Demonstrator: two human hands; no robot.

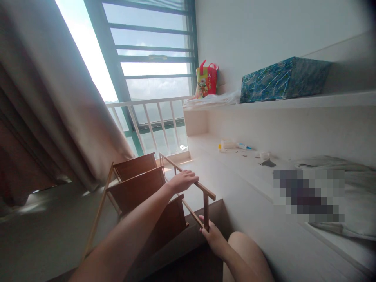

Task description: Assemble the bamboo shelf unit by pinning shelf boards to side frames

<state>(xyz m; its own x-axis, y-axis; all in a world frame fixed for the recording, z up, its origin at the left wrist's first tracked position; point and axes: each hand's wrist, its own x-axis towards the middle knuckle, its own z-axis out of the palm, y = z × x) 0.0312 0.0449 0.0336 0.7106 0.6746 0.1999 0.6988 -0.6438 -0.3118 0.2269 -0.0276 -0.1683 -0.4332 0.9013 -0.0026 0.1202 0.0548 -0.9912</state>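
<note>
A brown wooden rack (141, 188) with slanted shelves lies tipped on the floor in front of me. My left hand (183, 181) rests on its upper side rail, fingers curled over the thin bar. My right hand (212, 234) is lower, closed around the short upright post at the rack's near corner. My bare knee (243, 244) is just right of that hand.
A beige curtain (58, 102) hangs at left before a tall window with a white railing (147, 103). A white platform (235, 172) at right carries small tubes and scraps. The shelf above holds a blue patterned box (282, 80) and a red bag (207, 80).
</note>
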